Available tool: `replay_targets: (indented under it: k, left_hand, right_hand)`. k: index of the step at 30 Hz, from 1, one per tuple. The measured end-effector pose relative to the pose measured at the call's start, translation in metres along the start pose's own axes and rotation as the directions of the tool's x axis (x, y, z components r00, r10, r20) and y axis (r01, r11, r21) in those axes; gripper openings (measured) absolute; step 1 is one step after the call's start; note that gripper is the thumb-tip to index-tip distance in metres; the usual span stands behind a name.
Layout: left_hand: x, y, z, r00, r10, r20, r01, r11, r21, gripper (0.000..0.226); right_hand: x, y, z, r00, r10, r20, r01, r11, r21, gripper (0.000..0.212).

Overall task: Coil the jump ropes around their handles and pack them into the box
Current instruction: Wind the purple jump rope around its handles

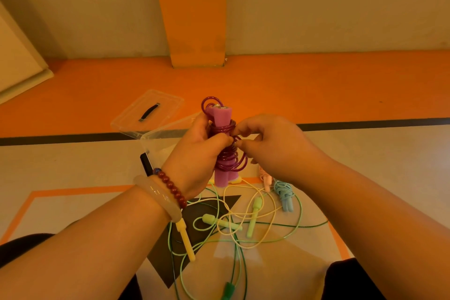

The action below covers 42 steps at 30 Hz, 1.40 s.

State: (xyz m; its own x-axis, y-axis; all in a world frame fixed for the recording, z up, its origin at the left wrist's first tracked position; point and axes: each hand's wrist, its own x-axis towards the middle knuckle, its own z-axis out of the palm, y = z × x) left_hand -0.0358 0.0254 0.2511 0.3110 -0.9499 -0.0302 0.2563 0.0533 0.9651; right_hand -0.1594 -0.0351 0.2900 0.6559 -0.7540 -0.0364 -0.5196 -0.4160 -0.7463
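My left hand (198, 151) grips the two pink handles (222, 114) of a purple jump rope, held upright in front of me. The purple rope (233, 161) is coiled round the handles in several turns. My right hand (272, 143) pinches the rope at the coil's right side, close to my left thumb. Behind my hands stands a clear plastic box (155, 141) on the floor, mostly hidden by my left hand. Loose yellow rope (261, 204) and green rope (299, 223) lie tangled on the floor below my hands.
The box's clear lid (148, 111) with a black handle lies on the orange floor behind the box. A coiled blue rope (283, 192) and a pink-handled one (265, 179) lie right of the tangle. Yellow handles (186, 241) and light green handles (253, 217) are scattered among the loose ropes.
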Motion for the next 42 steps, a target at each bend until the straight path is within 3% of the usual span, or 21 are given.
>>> replay_targets:
  k: [4,8,14,16,20,26,32,36,42]
  left_hand:
    - [-0.001,-0.001,0.000,0.999,0.021,0.040,-0.025,0.992,0.120,0.045]
    - [-0.001,0.000,0.000,0.996,0.002,0.087,-0.012,0.993,0.115,0.045]
    - [-0.001,-0.002,-0.003,0.998,-0.016,0.065,0.006,0.989,0.146,0.051]
    - [-0.001,0.001,-0.005,0.997,0.003,0.076,-0.017,0.983,0.184,0.054]
    - [-0.001,0.002,-0.005,0.997,-0.018,0.081,0.000,0.977,0.211,0.043]
    - [0.001,0.002,-0.005,0.997,-0.034,0.071,0.022,0.987,0.160,0.044]
    - [0.002,0.006,-0.005,0.997,-0.016,0.075,0.001,0.980,0.200,0.046]
    - [0.000,0.007,-0.003,0.994,0.063,0.084,-0.085,0.953,0.292,0.034]
    - [0.000,0.003,-0.002,0.990,0.122,0.068,-0.139,0.917,0.375,0.031]
  right_hand:
    - [0.003,0.002,-0.004,0.993,0.116,0.019,-0.118,0.986,0.119,0.009]
    - [0.003,0.006,-0.005,0.971,0.213,0.109,-0.237,0.922,0.307,0.029]
    - [0.003,0.004,-0.008,0.922,0.264,0.285,-0.384,0.727,0.570,0.018]
    - [0.003,0.003,-0.007,0.907,0.259,0.332,-0.418,0.641,0.643,0.024]
    - [0.000,0.003,0.000,0.879,0.302,0.370,-0.474,0.464,0.748,0.027]
    - [-0.004,-0.002,0.005,0.880,0.324,0.347,-0.456,0.377,0.806,0.013]
    - [0.000,-0.002,0.010,0.884,0.369,0.289,-0.432,0.404,0.806,0.009]
    - [0.001,-0.005,0.011,0.896,0.394,0.206,-0.375,0.420,0.826,0.012]
    - [0.002,-0.004,0.005,0.884,0.376,0.280,-0.375,0.211,0.903,0.023]
